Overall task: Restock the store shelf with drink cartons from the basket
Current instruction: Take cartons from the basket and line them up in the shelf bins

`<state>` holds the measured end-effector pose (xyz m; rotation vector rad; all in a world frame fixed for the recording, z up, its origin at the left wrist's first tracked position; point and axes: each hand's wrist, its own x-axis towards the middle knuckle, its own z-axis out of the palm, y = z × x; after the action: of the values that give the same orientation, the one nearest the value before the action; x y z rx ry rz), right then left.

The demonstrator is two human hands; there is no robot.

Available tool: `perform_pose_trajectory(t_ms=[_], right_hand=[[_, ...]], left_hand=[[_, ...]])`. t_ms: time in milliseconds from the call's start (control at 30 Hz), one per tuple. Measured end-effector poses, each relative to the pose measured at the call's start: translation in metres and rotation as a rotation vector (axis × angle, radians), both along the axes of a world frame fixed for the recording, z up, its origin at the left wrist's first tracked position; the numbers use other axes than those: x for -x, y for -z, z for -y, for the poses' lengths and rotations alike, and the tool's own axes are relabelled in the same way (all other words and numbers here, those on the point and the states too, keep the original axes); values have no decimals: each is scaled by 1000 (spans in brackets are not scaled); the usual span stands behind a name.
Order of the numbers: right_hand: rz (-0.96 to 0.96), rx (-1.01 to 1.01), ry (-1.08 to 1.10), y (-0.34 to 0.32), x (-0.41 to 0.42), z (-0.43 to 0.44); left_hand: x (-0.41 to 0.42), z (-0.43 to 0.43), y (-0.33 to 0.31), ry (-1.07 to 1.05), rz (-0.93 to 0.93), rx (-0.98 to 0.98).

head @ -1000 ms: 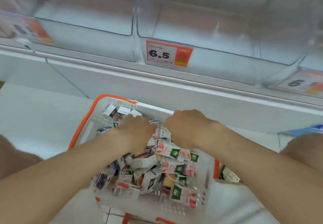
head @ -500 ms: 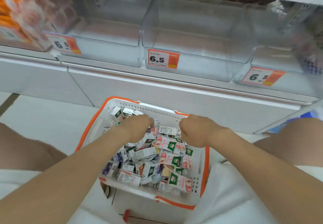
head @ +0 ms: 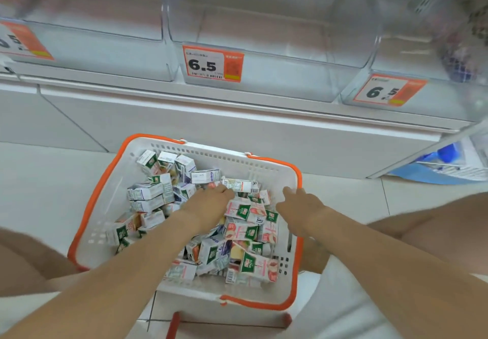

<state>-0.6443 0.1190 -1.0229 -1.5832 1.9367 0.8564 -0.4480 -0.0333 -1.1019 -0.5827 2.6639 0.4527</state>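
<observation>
Fingers point(head: 225, 191) of the left hand point(head: 208, 208) reach into the pile and touch a small white carton lying on its side point(head: 235, 185) - whether they pinch it or just rest against it I cannot tell. The right hand point(head: 301, 204) has its fingers point(head: 289, 192) loosely extended, holding nothing, just inside the right wall of the white plastic basket with orange rim point(head: 224, 155). The basket sits on the pale tiled floor point(head: 39, 180), directly below the shelf.

Progress: looks like the very start. The clear plastic shelf bins point(head: 264, 82) behind the orange 6.5 price tag point(head: 212, 64) show no cartons, and the basket is full - nearly all the restocking is left.

The small drink cartons point(head: 245, 213) are a jumbled heap of little rectangular packs, white with green logos and pink or purple fruit print, lying at all angles. They likely need sorting by flavour and turning upright before going into the bins.
</observation>
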Motion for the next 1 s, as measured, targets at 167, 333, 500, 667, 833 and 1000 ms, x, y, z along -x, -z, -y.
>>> perform_pose_trajectory(t_ms=[167,333,500,667,833,1000], right_hand=[[2,125,104,7,30,0],[-102,223,58,9,49,-5],[-257,263,-116,6,51,6],[-109,413,-45,3,33,54],[67,499,-91,9,3,110],[160,481,-68,38,-21,146]], left_hand=[[15,-10,-4,-88,-65,-6],[22,-15,-11,-247,-155,-221],[30,-21,-23,-357,-258,-231],[23,5,-25,-768,-370,-277],[1,32,-29,-1178,-407,-680],[-17,41,-27,-1317,-466,-632]])
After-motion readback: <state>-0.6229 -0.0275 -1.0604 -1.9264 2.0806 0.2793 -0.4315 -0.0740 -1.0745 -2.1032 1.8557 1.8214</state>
